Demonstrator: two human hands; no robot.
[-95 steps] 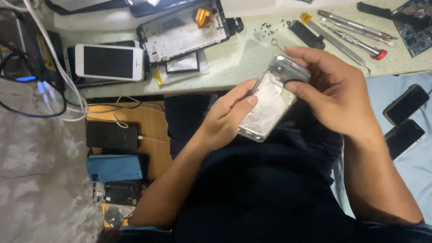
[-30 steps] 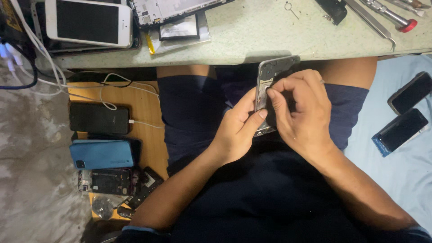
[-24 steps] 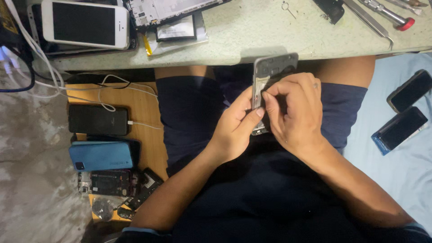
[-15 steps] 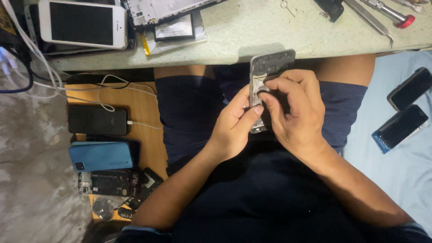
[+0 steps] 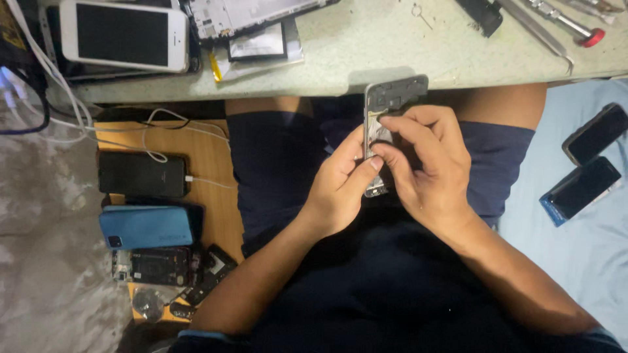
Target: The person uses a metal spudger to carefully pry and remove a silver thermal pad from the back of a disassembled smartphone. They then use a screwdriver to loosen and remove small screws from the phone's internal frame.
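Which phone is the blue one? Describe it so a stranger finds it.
Look left of the person's lap at the wooden board on the floor. The blue phone lies there face down, below a black phone on a cable. It alone is light blue.

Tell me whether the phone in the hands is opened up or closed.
Opened up: the phone held by both hands shows bare inner frame, no screen or cover.

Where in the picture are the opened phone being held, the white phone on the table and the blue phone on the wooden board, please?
opened phone (image 5: 394, 93), head view, dark upper end
white phone (image 5: 129, 34), head view, dark screen
blue phone (image 5: 146, 227), head view, middle of its back
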